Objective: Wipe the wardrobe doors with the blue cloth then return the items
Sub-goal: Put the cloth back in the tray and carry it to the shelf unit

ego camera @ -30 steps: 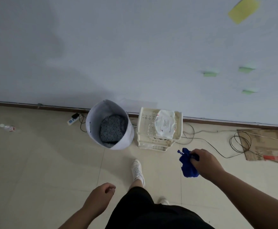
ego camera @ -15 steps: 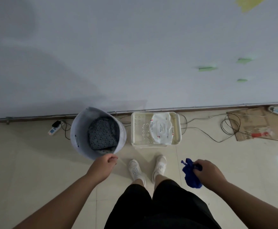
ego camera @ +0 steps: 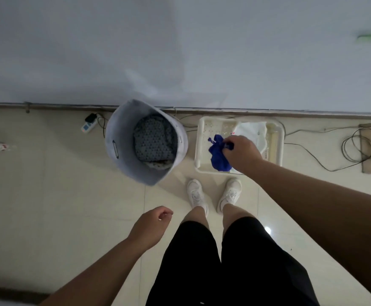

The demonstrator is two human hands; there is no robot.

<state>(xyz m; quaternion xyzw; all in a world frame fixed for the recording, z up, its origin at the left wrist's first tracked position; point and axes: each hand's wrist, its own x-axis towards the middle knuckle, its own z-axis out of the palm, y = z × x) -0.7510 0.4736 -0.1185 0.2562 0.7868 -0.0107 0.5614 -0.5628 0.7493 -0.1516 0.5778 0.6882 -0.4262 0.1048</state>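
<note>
The person is standing on a pale tiled floor facing a white wall, white shoes (ego camera: 213,195) planted just short of a cream plastic basket (ego camera: 277,140) that is sitting against the skirting. The right hand (ego camera: 240,154) is reaching out over the basket with its fingers clenched around the blue cloth (ego camera: 217,154), which is bunching into a crumpled wad and hanging over the basket's left half (whether it is touching the basket floor cannot be told). A white plastic packet (ego camera: 251,132) is lying in the basket, partly hidden behind that hand. The left hand (ego camera: 152,226) is hovering low beside the left thigh, fingers curling loosely inward and holding nothing. Just left of the basket, a grey fabric bin (ego camera: 119,138) is leaning toward the camera with a dark patterned textile (ego camera: 154,140) inside. A power strip (ego camera: 88,124) is lying near the wall to the bin's left, and black cables (ego camera: 356,146) are looping over cardboard at far right.
</note>
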